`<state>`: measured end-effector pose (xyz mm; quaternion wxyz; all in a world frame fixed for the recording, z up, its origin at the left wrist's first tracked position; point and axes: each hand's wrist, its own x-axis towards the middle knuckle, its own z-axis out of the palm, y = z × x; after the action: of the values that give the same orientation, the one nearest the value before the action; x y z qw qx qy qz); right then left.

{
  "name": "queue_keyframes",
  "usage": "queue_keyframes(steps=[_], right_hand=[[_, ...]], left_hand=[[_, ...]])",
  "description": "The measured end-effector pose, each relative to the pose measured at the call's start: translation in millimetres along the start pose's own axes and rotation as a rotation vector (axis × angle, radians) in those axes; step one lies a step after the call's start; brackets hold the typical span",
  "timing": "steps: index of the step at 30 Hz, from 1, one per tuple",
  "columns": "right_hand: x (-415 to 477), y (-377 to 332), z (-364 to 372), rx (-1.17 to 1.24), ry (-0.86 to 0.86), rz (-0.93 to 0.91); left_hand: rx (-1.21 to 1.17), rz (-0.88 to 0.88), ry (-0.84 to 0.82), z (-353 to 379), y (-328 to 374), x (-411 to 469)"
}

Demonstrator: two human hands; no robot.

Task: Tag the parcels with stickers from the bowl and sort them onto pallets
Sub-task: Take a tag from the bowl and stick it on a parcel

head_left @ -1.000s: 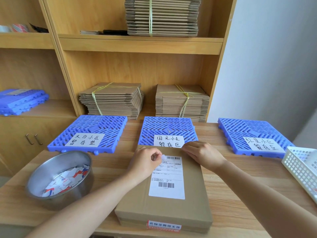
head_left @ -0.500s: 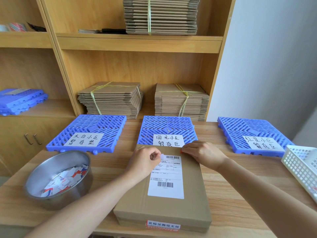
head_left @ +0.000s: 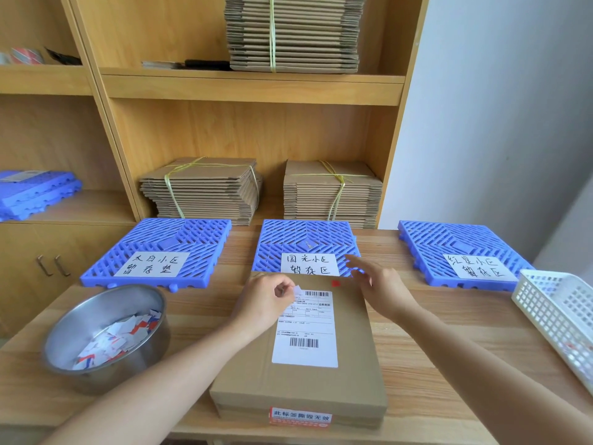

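A flat brown parcel (head_left: 349,374) with a white shipping label (head_left: 306,329) lies on the table in front of me. A small red round sticker (head_left: 335,283) sits on its far right corner. My left hand (head_left: 266,300) rests on the parcel's far left part and pinches a small white paper scrap (head_left: 297,289). My right hand (head_left: 382,285) hovers just right of the red sticker, fingers spread and blurred, holding nothing. The steel bowl (head_left: 64,329) of paper stickers stands at the left. Three blue pallets with handwritten labels line the back: left (head_left: 154,248), middle (head_left: 305,236), right (head_left: 455,245).
A white plastic basket (head_left: 558,319) sits at the table's right edge. Behind the pallets a wooden shelf unit holds tied bundles of flat cardboard (head_left: 199,191) and spare blue pallets (head_left: 35,191) at the far left.
My right hand has lifted off the parcel's far right corner and opened, which uncovers the red sticker on the box. The left hand still pinches the paper scrap.
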<state>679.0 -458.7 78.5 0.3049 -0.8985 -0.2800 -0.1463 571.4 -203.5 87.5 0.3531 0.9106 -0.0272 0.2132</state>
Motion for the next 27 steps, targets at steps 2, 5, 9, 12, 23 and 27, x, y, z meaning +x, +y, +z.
queue_keyframes(steps=[2,5,9,12,23,27], right_hand=[[5.0,-8.3,2.3,0.066,-0.011,0.220],[11.7,-24.0,8.5,0.018,-0.216,0.369],[16.8,-29.3,16.8,-0.096,-0.299,0.415],[17.9,-27.6,20.3,-0.067,-0.292,0.456],[10.9,-30.5,24.1,-0.117,-0.203,0.460],[3.9,-34.8,19.3,-0.256,-0.205,0.440]], left_hand=[[0.007,-0.026,0.002,-2.2,-1.7,3.8],[0.091,-0.013,-0.001,-3.7,-7.4,8.4],[0.149,0.015,0.025,-1.6,-12.9,7.6],[0.197,0.068,0.028,1.5,-17.6,5.6],[0.245,0.031,0.108,5.9,-19.4,1.3],[0.311,0.068,0.152,8.3,-20.1,-0.2]])
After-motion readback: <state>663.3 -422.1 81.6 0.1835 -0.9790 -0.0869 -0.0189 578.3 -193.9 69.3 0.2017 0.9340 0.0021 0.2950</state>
